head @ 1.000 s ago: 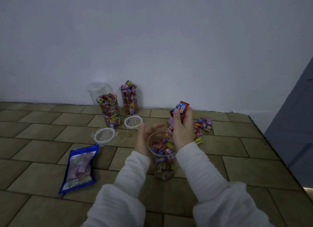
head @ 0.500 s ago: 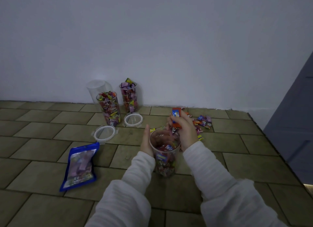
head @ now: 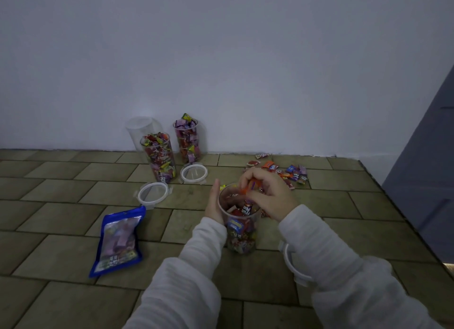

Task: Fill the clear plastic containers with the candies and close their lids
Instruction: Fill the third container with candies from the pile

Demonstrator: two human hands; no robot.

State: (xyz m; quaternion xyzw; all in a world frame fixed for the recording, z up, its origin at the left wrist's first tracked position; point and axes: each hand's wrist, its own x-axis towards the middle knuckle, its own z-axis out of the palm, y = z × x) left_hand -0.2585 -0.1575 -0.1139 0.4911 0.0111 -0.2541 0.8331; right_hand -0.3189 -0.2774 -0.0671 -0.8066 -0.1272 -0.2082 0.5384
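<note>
Jar (head: 240, 228) upright on floor (head: 73, 201), steadied by flat left hand (head: 214, 203) against tipping; right hand (head: 269, 197) above rim, fingers (head: 255, 194) pinching orange candy (head: 248, 188) for dropping in. Loose candies (head: 292, 174) beyond jar.

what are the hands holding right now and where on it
The right hand pinches an orange wrapped candy in its fingertips over the clear plastic container; the left hand rests flat against that container's side.

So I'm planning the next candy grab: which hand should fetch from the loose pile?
Probably the right hand: it's over the container pinching an orange candy, and the loose pile lies just beyond it. The left hand rests against the container's far side, steadying it.
</note>
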